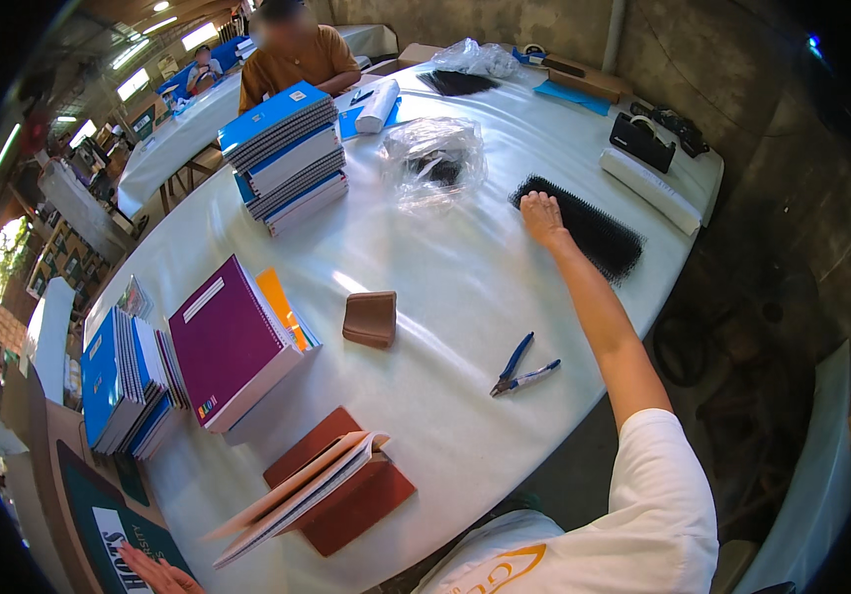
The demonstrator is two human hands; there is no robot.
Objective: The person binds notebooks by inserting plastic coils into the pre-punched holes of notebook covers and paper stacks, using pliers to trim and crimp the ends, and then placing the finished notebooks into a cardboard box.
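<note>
At the right side of the table my right hand (541, 216) is closed on the end of a pile of black plastic binding coils (592, 236). My left hand (158, 571) is partly cut off by the lower left edge, fingers stretched out by a green and white printed panel (114, 535) on a cardboard box. Blue-handled cutting pliers (521, 368) lie on the near part of the table. Left of them are a small brown block-like piece (370, 319) and a brown-covered notebook (331, 495) with its pages fanned out.
Stacks of blue spiral notebooks (282, 124) and a thick purple notebook stack (228, 332) stand on the white-covered table (445, 396). Crumpled clear plastic (432, 163) holds dark coils. A black tape dispenser (642, 142) sits far right. A person in brown (297, 64) sits across.
</note>
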